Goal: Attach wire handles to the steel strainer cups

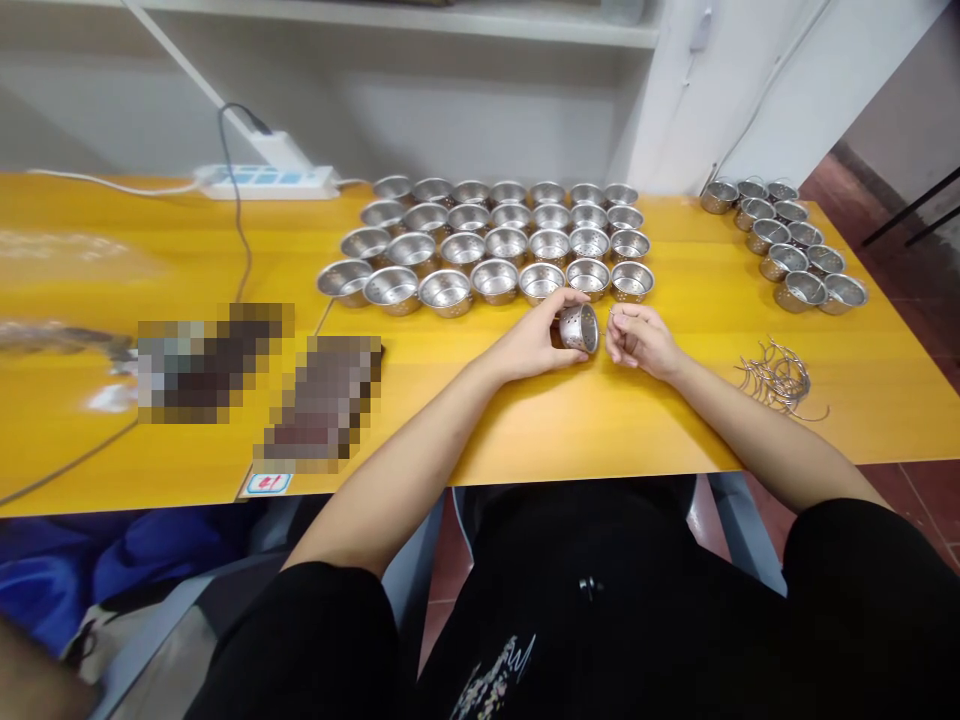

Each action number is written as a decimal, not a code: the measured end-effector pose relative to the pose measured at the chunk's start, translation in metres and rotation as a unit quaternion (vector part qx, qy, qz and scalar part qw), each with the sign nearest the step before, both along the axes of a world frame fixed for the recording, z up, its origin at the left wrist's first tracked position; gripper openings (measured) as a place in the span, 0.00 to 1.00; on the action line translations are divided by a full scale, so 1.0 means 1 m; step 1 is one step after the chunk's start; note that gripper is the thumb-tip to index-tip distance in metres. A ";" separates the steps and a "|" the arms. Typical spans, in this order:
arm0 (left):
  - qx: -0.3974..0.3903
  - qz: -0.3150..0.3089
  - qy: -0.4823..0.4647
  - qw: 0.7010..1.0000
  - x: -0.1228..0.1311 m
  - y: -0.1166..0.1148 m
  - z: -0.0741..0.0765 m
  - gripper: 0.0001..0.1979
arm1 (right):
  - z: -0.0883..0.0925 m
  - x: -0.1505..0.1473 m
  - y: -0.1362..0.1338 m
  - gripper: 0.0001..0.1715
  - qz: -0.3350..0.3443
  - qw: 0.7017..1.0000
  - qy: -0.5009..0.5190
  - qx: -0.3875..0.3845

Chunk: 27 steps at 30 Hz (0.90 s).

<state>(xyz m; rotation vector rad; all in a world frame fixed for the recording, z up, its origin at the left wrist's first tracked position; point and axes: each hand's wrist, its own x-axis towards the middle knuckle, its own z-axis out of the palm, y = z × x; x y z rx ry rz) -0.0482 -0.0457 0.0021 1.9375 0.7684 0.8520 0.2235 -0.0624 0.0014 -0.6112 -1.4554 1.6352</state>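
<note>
My left hand [534,340] grips a small perforated metal strainer cup [579,329], tilted so that its open mouth faces right. Close beside that mouth, my right hand [643,340] is closed in a pinch on a thin piece of wire [611,314], mostly hidden by the fingers. Both hands are just above the table, in front of rows of similar strainer cups [445,292]. To the right of my right hand lies a tangled pile of curved metal wires [776,377].
More strainer cups [801,290], some with wire across them, stand at the right end of the yellow table [570,430]. Two blurred-out objects lie on the left, one a dark slab [322,400]. A power strip [270,182] with cables sits at the back left.
</note>
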 end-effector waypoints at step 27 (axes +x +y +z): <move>0.031 -0.017 0.007 0.999 -0.001 0.012 -0.017 0.61 | 0.002 0.001 0.000 0.42 -0.012 0.999 -0.026 0.022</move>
